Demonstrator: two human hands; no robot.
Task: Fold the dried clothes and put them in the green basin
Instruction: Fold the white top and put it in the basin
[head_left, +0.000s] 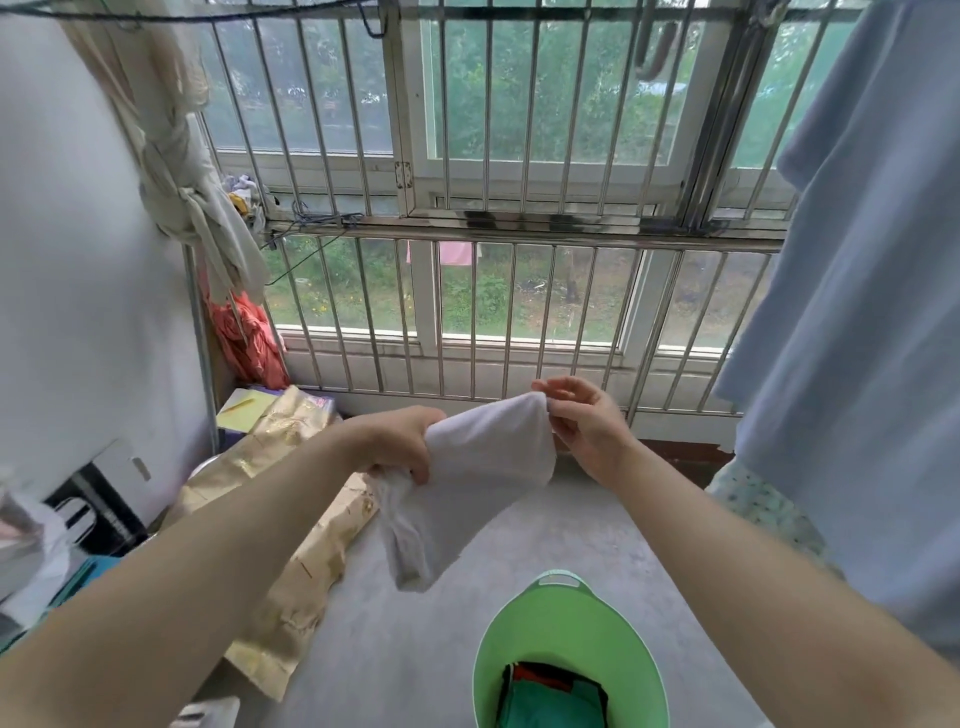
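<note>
Green basin (563, 621), concrete floor (561, 519), barred window (519, 291)

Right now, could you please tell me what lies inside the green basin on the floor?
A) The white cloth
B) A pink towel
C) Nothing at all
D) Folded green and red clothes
D: the green basin already holds folded green and red clothes, while the white cloth is held up in the air, outside the basin.
</note>
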